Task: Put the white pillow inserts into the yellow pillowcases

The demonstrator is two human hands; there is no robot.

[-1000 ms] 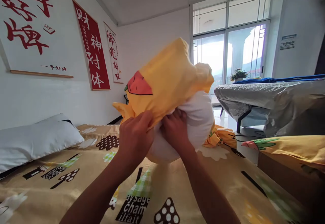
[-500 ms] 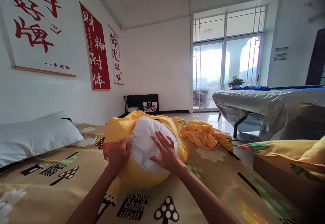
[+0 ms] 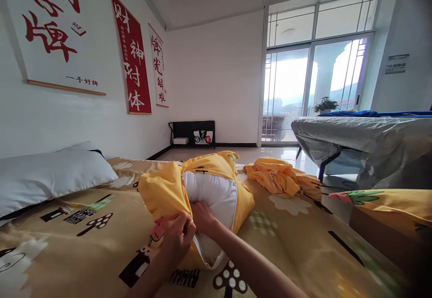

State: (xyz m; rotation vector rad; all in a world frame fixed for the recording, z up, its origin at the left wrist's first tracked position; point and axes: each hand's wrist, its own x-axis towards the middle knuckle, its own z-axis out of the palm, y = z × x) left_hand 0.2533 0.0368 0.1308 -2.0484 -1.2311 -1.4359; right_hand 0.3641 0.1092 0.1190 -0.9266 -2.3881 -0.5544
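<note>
I'm seeing matt, wrinkled cloth on the cover [image 3: 164, 187] — smoother fabric on the cushion [image 3: 218, 193] — while the grey wrap [image 3: 374, 138] is shining like crinkled plastic.

The single camera, worn on the person's head, looks forward and down over the bare left hand [image 3: 177, 235] and bare right hand [image 3: 202, 218], close below it, across a tan patterned cloth [image 3: 286, 248] toward a plain white far wall [image 3: 216, 73].

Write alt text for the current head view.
The left hand pinches the edge of a yellow cover while the right hand, partly hidden, is in its opening, against a white insert. The cover lies on a patterned tan sheet, with a white pillow to the left and crumpled yellow cloth to the right.
</note>
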